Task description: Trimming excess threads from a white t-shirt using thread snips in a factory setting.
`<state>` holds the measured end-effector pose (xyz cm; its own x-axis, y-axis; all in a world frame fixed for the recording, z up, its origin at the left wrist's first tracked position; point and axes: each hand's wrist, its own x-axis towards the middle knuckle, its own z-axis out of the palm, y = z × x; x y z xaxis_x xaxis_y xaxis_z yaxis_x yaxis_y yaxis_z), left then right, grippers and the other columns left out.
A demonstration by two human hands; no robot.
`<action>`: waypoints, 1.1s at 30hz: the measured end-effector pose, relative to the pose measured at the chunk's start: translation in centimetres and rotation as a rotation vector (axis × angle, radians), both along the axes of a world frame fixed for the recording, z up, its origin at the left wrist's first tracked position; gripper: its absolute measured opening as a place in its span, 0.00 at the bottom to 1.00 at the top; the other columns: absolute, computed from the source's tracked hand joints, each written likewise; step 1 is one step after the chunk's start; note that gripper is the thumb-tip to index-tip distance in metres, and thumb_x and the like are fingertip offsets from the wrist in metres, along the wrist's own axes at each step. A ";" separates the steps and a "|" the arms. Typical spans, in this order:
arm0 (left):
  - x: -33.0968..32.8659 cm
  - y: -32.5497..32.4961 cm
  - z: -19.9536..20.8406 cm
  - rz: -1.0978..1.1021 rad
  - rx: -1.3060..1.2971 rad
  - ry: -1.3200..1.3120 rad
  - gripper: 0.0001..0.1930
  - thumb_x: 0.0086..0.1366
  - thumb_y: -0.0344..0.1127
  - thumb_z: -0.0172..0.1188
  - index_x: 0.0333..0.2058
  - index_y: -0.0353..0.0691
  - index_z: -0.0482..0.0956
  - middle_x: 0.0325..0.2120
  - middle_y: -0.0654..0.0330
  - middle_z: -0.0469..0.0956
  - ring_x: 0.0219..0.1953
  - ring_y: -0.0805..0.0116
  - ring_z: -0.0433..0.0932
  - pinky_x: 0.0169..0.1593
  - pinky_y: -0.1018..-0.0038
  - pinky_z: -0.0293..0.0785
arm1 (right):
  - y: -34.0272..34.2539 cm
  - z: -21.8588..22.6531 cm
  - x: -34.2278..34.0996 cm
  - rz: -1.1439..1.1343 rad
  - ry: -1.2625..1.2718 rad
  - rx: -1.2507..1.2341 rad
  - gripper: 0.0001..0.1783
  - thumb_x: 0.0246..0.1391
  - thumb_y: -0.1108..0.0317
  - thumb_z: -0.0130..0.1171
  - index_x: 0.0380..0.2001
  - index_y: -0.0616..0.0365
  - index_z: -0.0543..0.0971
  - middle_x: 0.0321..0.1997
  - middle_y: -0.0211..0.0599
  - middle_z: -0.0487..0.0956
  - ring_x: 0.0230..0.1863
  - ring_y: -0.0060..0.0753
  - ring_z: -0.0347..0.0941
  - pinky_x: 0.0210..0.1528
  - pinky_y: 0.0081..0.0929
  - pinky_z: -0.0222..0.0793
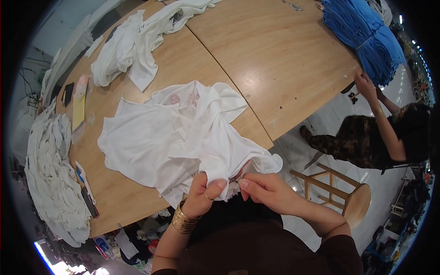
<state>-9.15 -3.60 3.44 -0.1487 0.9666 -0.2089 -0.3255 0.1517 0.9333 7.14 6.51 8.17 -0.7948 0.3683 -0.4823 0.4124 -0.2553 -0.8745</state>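
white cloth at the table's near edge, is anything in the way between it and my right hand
Nothing visible blocks it. Your left hand holds the cloth by its near end, and your right hand is pinched right beside that spot; what its fingertips pinch is too small to tell.

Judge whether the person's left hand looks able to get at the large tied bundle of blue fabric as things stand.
Probably not: the left hand grips a crumpled white fabric garment, and the blue bundle lies at the far right, across the pale wooden table, seemingly beyond arm's reach.
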 end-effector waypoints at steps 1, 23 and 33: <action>0.0 0.0 0.1 0.002 -0.001 0.009 0.13 0.57 0.35 0.50 0.35 0.31 0.74 0.27 0.62 0.74 0.30 0.75 0.69 0.35 0.78 0.66 | 0.0 0.1 0.0 -0.008 0.010 -0.007 0.21 0.58 0.55 0.43 0.21 0.61 0.71 0.15 0.29 0.64 0.20 0.19 0.58 0.24 0.20 0.55; 0.2 -0.1 -0.4 0.007 -0.100 -0.280 0.14 0.56 0.33 0.51 0.39 0.31 0.72 0.31 0.64 0.73 0.32 0.77 0.69 0.35 0.81 0.65 | -0.2 0.3 0.4 -0.019 0.003 -0.005 0.20 0.58 0.57 0.42 0.22 0.61 0.70 0.14 0.30 0.63 0.19 0.20 0.57 0.24 0.20 0.55; 0.2 -0.2 -0.6 0.017 -0.058 -0.136 0.10 0.56 0.33 0.51 0.33 0.33 0.74 0.25 0.67 0.72 0.28 0.80 0.67 0.32 0.82 0.64 | -0.5 0.2 0.2 -0.017 0.008 0.009 0.20 0.58 0.56 0.42 0.22 0.61 0.71 0.14 0.31 0.65 0.19 0.21 0.59 0.24 0.21 0.56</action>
